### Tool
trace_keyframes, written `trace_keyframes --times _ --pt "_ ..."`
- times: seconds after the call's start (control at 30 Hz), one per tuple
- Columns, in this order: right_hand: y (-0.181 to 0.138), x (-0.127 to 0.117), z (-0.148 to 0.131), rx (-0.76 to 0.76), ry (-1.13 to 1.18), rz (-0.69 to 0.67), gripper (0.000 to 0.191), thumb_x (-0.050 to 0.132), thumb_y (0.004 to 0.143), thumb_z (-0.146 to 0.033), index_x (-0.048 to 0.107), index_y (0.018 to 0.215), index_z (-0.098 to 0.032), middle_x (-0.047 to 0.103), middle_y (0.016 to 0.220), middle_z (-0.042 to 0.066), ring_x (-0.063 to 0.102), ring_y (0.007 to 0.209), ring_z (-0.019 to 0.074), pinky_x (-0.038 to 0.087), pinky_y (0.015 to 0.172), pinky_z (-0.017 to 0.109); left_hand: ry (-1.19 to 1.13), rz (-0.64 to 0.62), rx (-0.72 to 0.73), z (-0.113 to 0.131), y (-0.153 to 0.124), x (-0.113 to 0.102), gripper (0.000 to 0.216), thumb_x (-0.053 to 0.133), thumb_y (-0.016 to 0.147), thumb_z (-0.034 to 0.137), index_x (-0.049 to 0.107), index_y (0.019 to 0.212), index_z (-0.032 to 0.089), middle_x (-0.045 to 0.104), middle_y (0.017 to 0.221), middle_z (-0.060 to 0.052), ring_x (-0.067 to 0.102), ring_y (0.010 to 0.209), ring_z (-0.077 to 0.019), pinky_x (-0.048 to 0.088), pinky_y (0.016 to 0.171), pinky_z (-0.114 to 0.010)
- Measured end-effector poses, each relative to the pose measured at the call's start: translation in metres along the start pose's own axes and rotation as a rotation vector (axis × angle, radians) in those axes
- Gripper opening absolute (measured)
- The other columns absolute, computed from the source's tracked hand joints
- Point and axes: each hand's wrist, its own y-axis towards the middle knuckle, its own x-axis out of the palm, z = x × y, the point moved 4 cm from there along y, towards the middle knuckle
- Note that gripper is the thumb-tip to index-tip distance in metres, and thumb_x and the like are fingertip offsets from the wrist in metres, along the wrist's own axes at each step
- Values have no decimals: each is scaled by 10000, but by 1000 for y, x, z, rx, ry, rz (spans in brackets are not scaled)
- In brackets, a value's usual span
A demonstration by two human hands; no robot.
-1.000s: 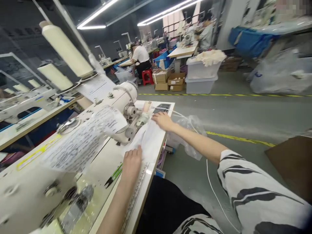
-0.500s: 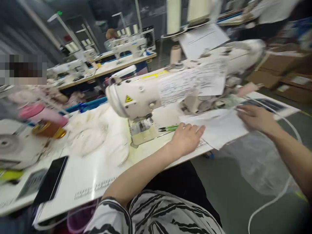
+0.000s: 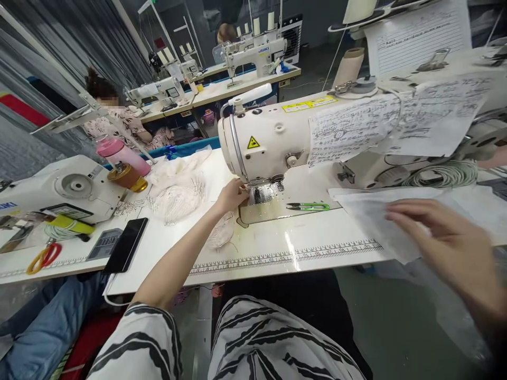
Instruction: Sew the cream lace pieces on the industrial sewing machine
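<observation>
My left hand (image 3: 233, 195) reaches beside the needle area of a white sewing machine (image 3: 269, 132). Its fingers are drawn together there, and what they hold, if anything, is hidden. My right hand (image 3: 443, 240), partly blurred, is over white fabric (image 3: 366, 216) at the right of the table. Its thumb and index tips come together; whether they grip the fabric I cannot tell. Green thread snips (image 3: 308, 206) lie on the machine bed between my hands. Pale lace-like pieces (image 3: 178, 200) lie left of the machine, with a smaller one (image 3: 221, 231) below my left hand.
A black phone (image 3: 127, 245), red-and-orange scissors (image 3: 44, 257), an amber jar (image 3: 127, 177) and a pink bottle (image 3: 121, 154) stand or lie leftward. A printed ruler (image 3: 285, 258) runs along the front edge. Handwritten sheets (image 3: 352, 126) hang on the machine. A co-worker (image 3: 114, 119) sits behind.
My left hand has left the white fabric and moved left to the needle area, uncovering the snips. My right hand stays by the fabric, now with curled fingers. The view has swung.
</observation>
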Motion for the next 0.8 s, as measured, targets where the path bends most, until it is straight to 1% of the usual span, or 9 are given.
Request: trace_keyframes --times 0.07,0.13,0.2,0.37,0.43,0.53,0.63,0.73,0.8 --pt "0 30 -39 -45 152 -85 92 586 880 -427 670 912 -447 671 1008 45 639 978 265 564 775 445 -8 -34 20 -3 14 4 241 612 818 280 640 1026 163 619 1030 -68 607 845 -189 470 728 -286" --pt "-1 55 -63 -56 262 -229 112 578 882 -425 685 916 -420 666 1023 46 641 984 255 562 559 357 -21 -86 59 -3 19 5 193 653 789 309 667 941 191 628 961 -41 604 841 -190 468 748 -285" --pt "-4 70 -76 -68 319 -343 151 552 899 -417 691 945 -382 663 1030 58 645 972 245 525 468 304 -38 -131 97 -3 18 5 125 657 786 316 680 849 211 633 901 -23 602 837 -188 462 769 -284" --pt "-3 94 -93 -151 361 -461 213 494 937 -388 689 955 -304 684 988 50 656 899 204 572 687 332 -104 -138 120 -3 1 2 94 656 789 309 665 755 222 627 883 4 588 800 -171 441 820 -301" --pt "6 109 -99 -162 313 -481 221 497 934 -373 688 997 -280 696 986 37 657 822 180 546 644 304 -147 -117 115 -2 -8 2 100 635 807 314 661 777 222 623 916 9 583 804 -160 438 820 -294" --pt "30 140 -111 -178 89 -495 242 514 920 -337 688 1072 -267 722 870 8 649 698 164 493 612 287 -206 -86 93 -4 -16 3 129 593 835 322 657 806 214 622 938 0 581 807 -153 448 773 -272" --pt "56 179 -126 -215 -186 -581 350 481 924 -296 620 1245 -287 735 859 8 669 754 198 473 655 299 -241 -72 66 -6 -20 5 166 565 851 339 656 833 201 624 942 -17 585 794 -154 461 707 -257" --pt "72 208 -141 -239 -256 -628 411 479 900 -244 587 1292 -303 738 932 29 673 818 229 459 685 307 -233 -49 35 -6 -23 4 197 533 868 346 655 863 192 626 945 -33 592 809 -167 464 698 -267" --pt "76 217 -146 -240 -258 -642 405 479 889 -228 604 1264 -316 735 945 33 670 841 234 447 683 298 -198 -19 14 -3 -26 3 192 556 858 364 653 883 200 626 967 -35 593 858 -188 459 771 -304"
